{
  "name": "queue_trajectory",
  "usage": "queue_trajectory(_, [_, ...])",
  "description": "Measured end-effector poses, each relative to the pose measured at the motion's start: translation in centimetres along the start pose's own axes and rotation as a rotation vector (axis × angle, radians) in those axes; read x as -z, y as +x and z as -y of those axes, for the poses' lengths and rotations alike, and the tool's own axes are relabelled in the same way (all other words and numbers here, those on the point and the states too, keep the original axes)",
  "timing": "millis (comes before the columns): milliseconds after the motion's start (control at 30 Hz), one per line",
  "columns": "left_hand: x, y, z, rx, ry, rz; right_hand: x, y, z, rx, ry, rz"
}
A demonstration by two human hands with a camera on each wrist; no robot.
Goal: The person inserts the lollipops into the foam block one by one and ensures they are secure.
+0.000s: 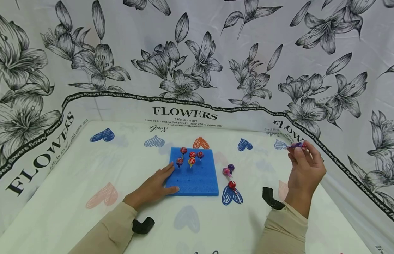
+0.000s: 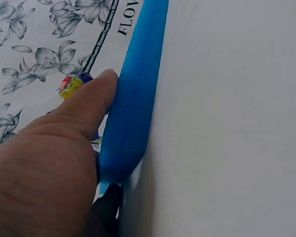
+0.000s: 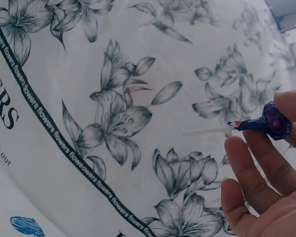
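A blue foam block [image 1: 197,187] with small holes lies on the table, and several wrapped lollipops [image 1: 192,161] stand upright in its rear part. Against the block's left side rests my left hand [image 1: 153,183], fingers straight along the edge and thumb near the front left corner. Raised at the far right, my right hand [image 1: 306,173] pinches a purple-wrapped lollipop [image 3: 277,122] by its head between thumb and fingers. Its white stick [image 3: 204,131] points away from the palm, towards the left in the right wrist view.
To the right of the block lie a purple lollipop [image 1: 231,167], a pink lollipop [image 1: 226,171] and a red lollipop [image 1: 231,184], close together. The tablecloth [image 1: 146,233] has printed hearts. A flower-printed curtain [image 1: 120,42] surrounds the table's back and sides. Both wrists carry a black mount [image 1: 143,225].
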State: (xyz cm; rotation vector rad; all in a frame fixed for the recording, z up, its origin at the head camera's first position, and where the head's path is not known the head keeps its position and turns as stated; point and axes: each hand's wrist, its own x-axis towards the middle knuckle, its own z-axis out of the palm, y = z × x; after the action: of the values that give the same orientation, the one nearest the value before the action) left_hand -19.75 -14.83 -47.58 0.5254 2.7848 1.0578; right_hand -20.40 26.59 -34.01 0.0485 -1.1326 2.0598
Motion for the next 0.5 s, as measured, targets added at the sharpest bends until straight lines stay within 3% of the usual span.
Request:
queue_trajectory(267, [0.1,0.0,-0.1,-0.005,0.007,-0.001,-1.5,-0.9,1.7,0.15,0.11,0.097])
queue_trajectory(500, [0.0,0.1,0.0,-0.002,0.006,0.002,-2.9,-2.0,3.0,0.15,0.263,0.175])
